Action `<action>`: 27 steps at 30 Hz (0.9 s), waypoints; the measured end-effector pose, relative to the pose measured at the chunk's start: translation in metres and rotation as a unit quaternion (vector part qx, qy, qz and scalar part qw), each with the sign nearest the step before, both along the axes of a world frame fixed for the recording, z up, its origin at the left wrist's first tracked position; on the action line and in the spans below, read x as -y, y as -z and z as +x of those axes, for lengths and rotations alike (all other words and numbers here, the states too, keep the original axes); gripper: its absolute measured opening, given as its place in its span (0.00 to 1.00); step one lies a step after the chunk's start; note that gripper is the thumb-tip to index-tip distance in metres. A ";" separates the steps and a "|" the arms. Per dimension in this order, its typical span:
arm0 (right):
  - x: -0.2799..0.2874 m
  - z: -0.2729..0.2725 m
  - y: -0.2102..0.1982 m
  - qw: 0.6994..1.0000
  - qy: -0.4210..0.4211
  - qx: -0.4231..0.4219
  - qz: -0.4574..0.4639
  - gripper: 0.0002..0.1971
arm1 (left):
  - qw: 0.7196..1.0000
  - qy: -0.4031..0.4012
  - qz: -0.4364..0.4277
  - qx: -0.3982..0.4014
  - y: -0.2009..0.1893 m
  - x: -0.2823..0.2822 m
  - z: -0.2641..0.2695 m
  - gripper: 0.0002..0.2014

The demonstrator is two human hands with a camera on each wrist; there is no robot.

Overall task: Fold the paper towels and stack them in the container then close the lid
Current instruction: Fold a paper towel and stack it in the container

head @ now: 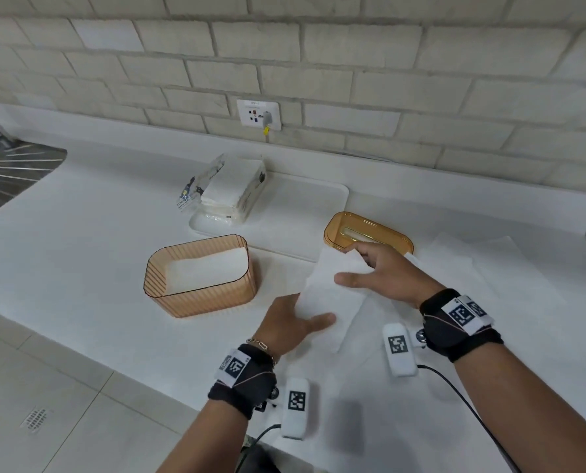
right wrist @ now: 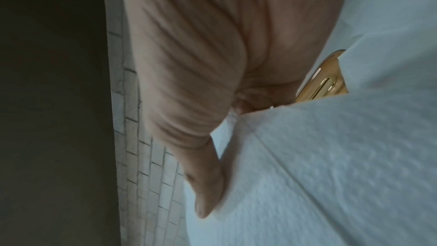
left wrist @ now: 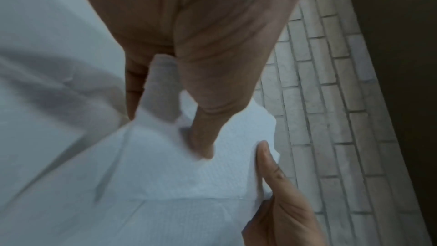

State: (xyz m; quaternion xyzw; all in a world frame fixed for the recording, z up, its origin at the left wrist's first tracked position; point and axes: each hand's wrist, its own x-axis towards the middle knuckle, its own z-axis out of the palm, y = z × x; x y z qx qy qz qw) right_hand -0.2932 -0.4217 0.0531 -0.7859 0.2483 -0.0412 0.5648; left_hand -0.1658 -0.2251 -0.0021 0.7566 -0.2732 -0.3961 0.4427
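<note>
Both hands are holding one towel (head: 325,285) just above the counter (head: 97,233): left hand (head: 284,326) is pinching its near edge between thumb and fingers, right hand (head: 383,271) is gripping its far end. Beside them to the left, the container (head: 199,295) is standing open with folded towels inside; the lid (head: 368,233) is lying behind the right hand.

No word or number can be read with certainty. The wrapper of the paper towel pack (head: 196,189) bears dark print, too small to read, and the wall socket plate (head: 258,114) has a tiny illegible line at its top edge. The wrist bands (head: 462,315) and the white blocks (head: 297,401) carry only black-and-white square code markers
</note>
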 end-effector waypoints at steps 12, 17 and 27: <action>0.008 -0.014 0.013 0.991 0.032 0.031 0.123 0.26 | 0.978 -0.162 -0.129 0.003 -0.007 0.026 0.010 0.13; 0.012 -0.019 0.027 0.985 0.075 0.043 0.151 0.22 | 0.948 -0.268 -0.136 -0.107 -0.003 0.025 0.020 0.10; -0.015 -0.004 0.034 0.961 0.141 0.077 0.224 0.14 | 0.929 -0.255 -0.118 -0.241 0.000 0.040 -0.006 0.12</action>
